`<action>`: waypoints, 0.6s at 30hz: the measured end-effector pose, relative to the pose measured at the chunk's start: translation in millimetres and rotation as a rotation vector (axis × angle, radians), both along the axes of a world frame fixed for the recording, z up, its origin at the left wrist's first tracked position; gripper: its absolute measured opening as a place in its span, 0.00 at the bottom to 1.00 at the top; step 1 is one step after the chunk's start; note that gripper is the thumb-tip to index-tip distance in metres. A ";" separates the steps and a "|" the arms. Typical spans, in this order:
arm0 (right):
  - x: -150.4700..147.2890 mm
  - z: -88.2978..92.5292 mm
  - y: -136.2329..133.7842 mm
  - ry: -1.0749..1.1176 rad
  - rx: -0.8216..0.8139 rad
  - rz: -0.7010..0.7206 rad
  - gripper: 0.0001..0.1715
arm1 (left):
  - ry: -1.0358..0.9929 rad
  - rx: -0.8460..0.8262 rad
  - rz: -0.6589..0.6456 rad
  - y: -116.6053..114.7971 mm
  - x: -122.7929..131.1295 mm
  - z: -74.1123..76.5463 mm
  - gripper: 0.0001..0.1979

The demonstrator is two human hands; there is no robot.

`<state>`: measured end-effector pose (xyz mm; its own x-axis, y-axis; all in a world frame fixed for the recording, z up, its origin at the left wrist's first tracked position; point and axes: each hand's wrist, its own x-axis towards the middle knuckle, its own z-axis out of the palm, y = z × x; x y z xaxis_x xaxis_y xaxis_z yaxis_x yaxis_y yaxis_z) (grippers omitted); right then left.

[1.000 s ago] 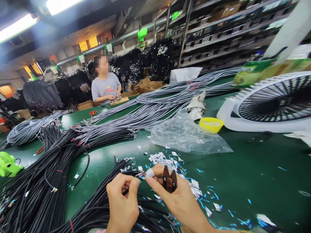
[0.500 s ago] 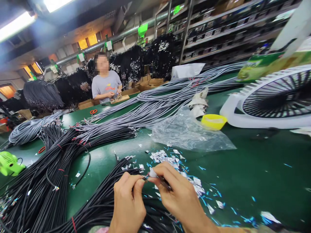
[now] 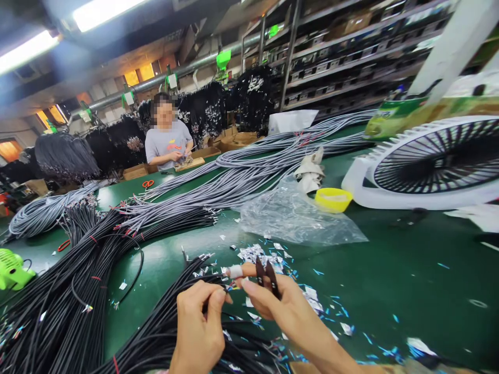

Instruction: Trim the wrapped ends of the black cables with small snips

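My left hand (image 3: pixel 200 322) is closed in a pinch on the end of a black cable, mostly hidden by the fingers. Small coloured wires (image 3: pixel 234 284) fan out from that end, between both hands. My right hand (image 3: pixel 286 306) holds dark snips (image 3: pixel 267 278) in its palm, their two blades pointing up and apart. White tape (image 3: pixel 235 271) wraps the right index finger, which is stretched towards the wires; the thumb is close beside them. Under and behind my hands lies a bundle of black cables (image 3: pixel 156 311) with stripped ends.
Silver foil scraps (image 3: pixel 259 254) and blue bits litter the green table (image 3: pixel 409 270). Beyond lie a plastic bag (image 3: pixel 296 215), a yellow bowl (image 3: pixel 333 200), a white fan (image 3: pixel 436 161) and grey cables (image 3: pixel 218 192). Across the table a person (image 3: pixel 167 140) works with their hands.
My right index finger has straightened away from the thumb, and the snips' blades have swung up into view. Coloured wires now show between the hands. The whole view has shifted slightly.
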<state>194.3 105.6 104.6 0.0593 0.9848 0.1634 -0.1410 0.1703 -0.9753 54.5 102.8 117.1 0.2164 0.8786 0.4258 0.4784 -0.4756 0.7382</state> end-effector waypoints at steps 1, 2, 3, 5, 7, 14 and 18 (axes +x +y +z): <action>0.7 -1.2 -0.7 0.002 -0.003 -0.006 0.17 | 0.001 -0.008 -0.009 0.2 -0.2 0.6 0.17; 1.4 -1.8 -1.0 -0.007 0.004 -0.018 0.17 | 0.000 -0.014 -0.018 0.4 -0.4 1.1 0.18; 2.2 -1.9 -1.0 -0.020 0.014 -0.030 0.17 | -0.001 -0.020 -0.027 0.5 -0.6 1.5 0.18; 3.8 -0.9 -0.3 -0.032 0.027 -0.031 0.15 | 0.004 -0.027 -0.037 0.5 -1.1 2.0 0.19; 5.6 0.5 0.9 -0.030 0.018 0.022 0.13 | 0.020 -0.035 -0.034 0.2 -1.5 1.9 0.19; 1.8 1.0 -1.3 -0.031 -0.017 -0.130 0.12 | 0.031 -0.083 -0.016 0.3 0.7 -0.3 0.19; -1.8 -0.7 -1.1 -0.043 0.014 -0.172 0.10 | -0.019 -0.133 -0.004 1.2 2.6 -1.7 0.21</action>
